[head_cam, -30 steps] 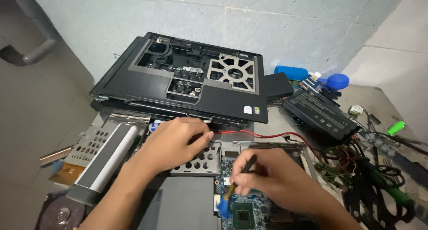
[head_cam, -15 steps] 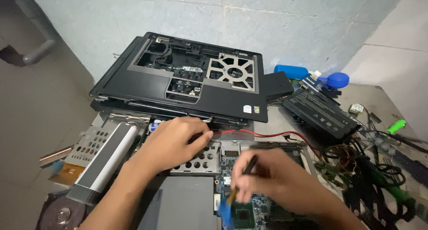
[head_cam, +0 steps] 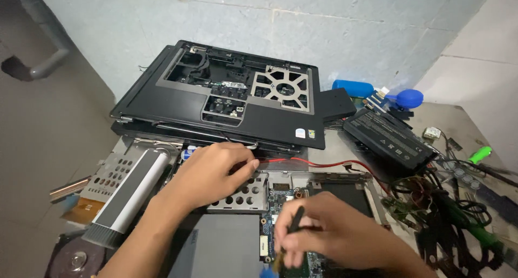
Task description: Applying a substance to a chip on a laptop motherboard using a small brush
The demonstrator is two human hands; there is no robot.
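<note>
- Hands work low over an opened laptop base (head_cam: 324,186) on a cluttered bench.
- Right hand (head_cam: 334,237) is closed around a thin dark tool (head_cam: 294,227); the tool's long axis runs steeply downward and slightly left, its tip meeting the blue-green circuit board (head_cam: 280,200) directly beneath the hand.
- Left hand (head_cam: 213,173) rests palm-down, fingers curled and pressing the perforated metal bracket (head_cam: 243,197), just left of the board; whether it pinches anything I cannot tell.
- Right hand is the nearer one to the board.
- Behind lie a stripped black laptop shell (head_cam: 232,94) and a battery pack (head_cam: 388,138).
</note>
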